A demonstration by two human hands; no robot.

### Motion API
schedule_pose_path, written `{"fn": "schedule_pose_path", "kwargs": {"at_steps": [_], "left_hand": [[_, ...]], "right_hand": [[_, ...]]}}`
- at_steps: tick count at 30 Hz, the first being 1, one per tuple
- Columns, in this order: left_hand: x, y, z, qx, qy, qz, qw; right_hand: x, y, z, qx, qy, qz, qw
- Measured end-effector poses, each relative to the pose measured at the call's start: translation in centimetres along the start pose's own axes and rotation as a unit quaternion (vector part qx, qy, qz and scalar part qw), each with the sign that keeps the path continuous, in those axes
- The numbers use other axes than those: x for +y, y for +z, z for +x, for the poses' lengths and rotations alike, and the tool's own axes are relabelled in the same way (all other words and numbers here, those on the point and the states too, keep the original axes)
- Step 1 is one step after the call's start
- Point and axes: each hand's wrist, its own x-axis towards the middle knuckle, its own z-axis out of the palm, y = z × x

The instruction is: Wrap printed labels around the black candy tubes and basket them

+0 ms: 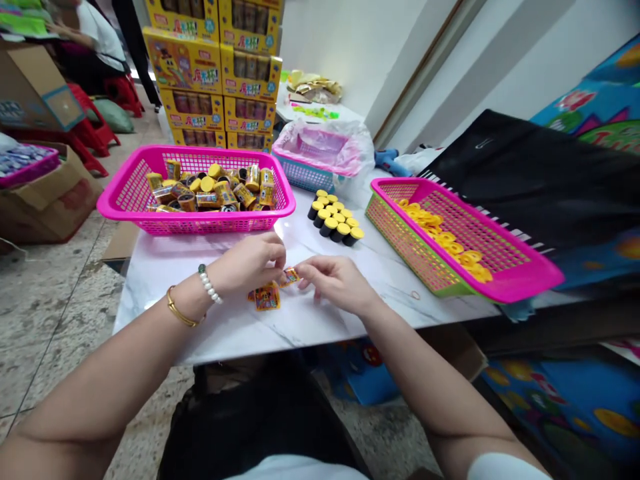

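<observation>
My left hand and my right hand meet above a white marble-patterned table. Their fingertips pinch a small orange-and-yellow printed packet between them. A second, similar packet lies flat just below, close to my left wrist side. Farther ahead stands a pink mesh basket heaped with yellow-capped labelled canisters. To its right, several black cylinders with yellow caps stand grouped upright. A green-and-pink mesh basket holding yellow rings sits right of my right hand.
Behind the table, a plastic-lined blue basket stands before stacked yellow cartons. Black fabric drapes along the right side. A seated person and red stools are at the far left, beside cardboard boxes on a tiled floor.
</observation>
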Motion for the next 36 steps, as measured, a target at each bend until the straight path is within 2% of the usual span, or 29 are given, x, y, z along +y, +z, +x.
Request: {"fn": "schedule_pose_path", "kwargs": {"at_steps": [2, 4, 8, 10, 12, 14, 18, 23, 27, 32, 36], "left_hand": [[0.0, 0.3, -0.1, 0.027, 0.009, -0.047, 0.998], [0.0, 0.5, 0.0, 0.059, -0.028, -0.143, 0.988], [0.3, 0.4, 0.4, 0.104, -0.188, -0.347, 0.913], [0.8, 0.2, 0.5, 0.165, -0.220, -0.364, 0.890], [1.5, 0.0, 0.4, 0.233, -0.212, -0.355, 0.880], [2.3, -0.1, 0.3, 0.257, -0.199, -0.353, 0.878], [3.3, 0.1, 0.1, 0.244, -0.231, -0.360, 0.870], [3.2, 0.7, 0.3, 0.209, -0.266, -0.434, 0.835], [2.8, 1.0, 0.3, 0.205, -0.265, -0.488, 0.806], [2.3, 1.0, 0.4, 0.204, -0.286, -0.528, 0.773], [2.1, 1.1, 0.6, 0.160, -0.290, -0.564, 0.756]], "right_hand": [[0.0, 0.5, 0.7, -0.026, 0.003, 0.038, 0.999], [-0.2, 1.0, 1.2, 0.001, -0.022, 0.098, 0.995], [-1.0, 1.3, 1.8, 0.082, -0.057, 0.171, 0.980], [-1.1, 1.4, 2.1, 0.108, -0.062, 0.180, 0.976], [-1.0, 1.6, 2.3, 0.140, -0.071, 0.184, 0.970], [-0.7, 1.7, 2.5, 0.172, -0.082, 0.187, 0.964], [-0.1, 1.9, 2.7, 0.215, -0.100, 0.191, 0.953], [0.2, 2.1, 2.5, 0.242, -0.131, 0.168, 0.946], [0.0, 2.5, 2.0, 0.240, -0.160, 0.125, 0.949], [-0.3, 2.7, 1.8, 0.233, -0.160, 0.105, 0.954], [-0.1, 2.6, 2.0, 0.223, -0.156, 0.131, 0.953]]}}
